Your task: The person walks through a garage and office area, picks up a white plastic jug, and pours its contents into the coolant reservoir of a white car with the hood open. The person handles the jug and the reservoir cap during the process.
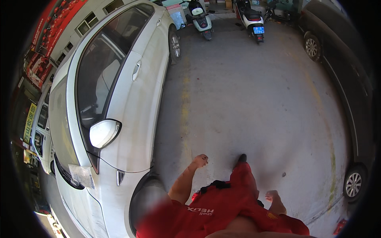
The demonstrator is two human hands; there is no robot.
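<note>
My left hand point(201, 160) hangs in front of me over the grey floor, its fingers curled into a loose fist with nothing visible in it. The nearest thing to it is the side of a white car point(137, 115), which it does not touch. My right hand point(272, 196) is beside my right hip, also curled, and no object shows in it. I wear a red shirt and red trousers point(243, 176); one dark shoe point(242, 158) is stepped out ahead between the hands.
The white car's wing mirror point(105, 133) sticks out on my left. A dark vehicle point(337, 55) stands along the right. Two scooters, one pale point(201, 20) and one white and black point(252, 20), are parked at the far end. Faded yellow lines point(185, 99) mark the floor. Something red point(340, 226) lies at the lower right.
</note>
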